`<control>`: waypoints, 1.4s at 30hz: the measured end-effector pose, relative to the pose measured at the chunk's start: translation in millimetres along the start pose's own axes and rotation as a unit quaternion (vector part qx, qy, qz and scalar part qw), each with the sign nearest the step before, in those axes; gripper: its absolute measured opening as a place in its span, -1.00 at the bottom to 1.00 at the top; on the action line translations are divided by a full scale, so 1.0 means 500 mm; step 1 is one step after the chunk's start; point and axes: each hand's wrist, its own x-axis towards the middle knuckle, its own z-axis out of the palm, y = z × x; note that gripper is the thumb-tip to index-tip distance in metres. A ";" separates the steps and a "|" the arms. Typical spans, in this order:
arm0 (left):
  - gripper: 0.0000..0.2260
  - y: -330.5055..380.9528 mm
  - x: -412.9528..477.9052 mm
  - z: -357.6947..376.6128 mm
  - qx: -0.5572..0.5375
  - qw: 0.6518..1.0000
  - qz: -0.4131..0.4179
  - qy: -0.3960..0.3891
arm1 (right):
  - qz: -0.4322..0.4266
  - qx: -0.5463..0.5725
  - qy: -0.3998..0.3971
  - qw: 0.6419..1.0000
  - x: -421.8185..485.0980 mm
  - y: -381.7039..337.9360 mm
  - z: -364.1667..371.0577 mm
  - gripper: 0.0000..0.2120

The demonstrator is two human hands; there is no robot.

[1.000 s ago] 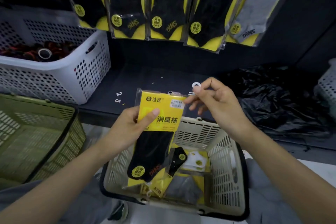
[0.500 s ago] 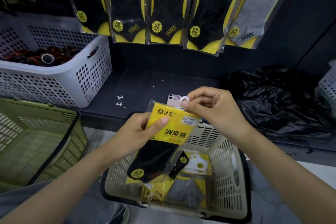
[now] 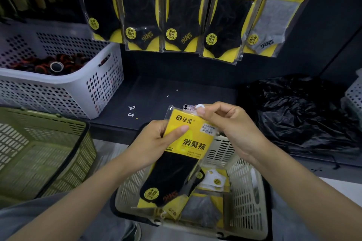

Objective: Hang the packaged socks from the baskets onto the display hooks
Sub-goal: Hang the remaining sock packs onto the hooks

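Above the cream basket (image 3: 247, 201), near the front edge of the shelf (image 3: 176, 84), our left hand (image 3: 154, 143) wraps its grip round the sock packet (image 3: 186, 148) to steady it. Our right hand (image 3: 227, 123) pinches the white hanger (image 3: 200, 106) at its top, likely fitting it before the packet joins the hung packets (image 3: 182, 15) behind.

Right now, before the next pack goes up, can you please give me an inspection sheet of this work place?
Surface: dark shelf, small white hooks lying on it.
Job's things: sock pack held over the beige basket, more packs inside; hanging packs in a row above.
Clutter: black plastic bag on the shelf, at the right.
Hands: left hand grips the sock pack; right hand pinches the white ring at its top.
Cables: nothing seen.
Surroundings: white basket with dark rolls, green basket, both at the left.
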 end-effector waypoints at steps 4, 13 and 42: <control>-0.65 0.007 0.010 0.003 -0.025 1.000 -0.005 0.010 | -0.011 -0.015 0.009 1.000 0.008 -0.006 -0.014 -0.81; -0.64 0.072 0.070 0.035 -0.046 0.996 0.020 0.077 | 0.004 0.067 0.033 0.997 0.004 -0.006 -0.033 -0.65; -0.47 0.318 0.505 0.189 -0.041 0.998 0.039 0.023 | -0.117 -0.048 0.360 0.924 0.330 -0.363 -0.372 -0.74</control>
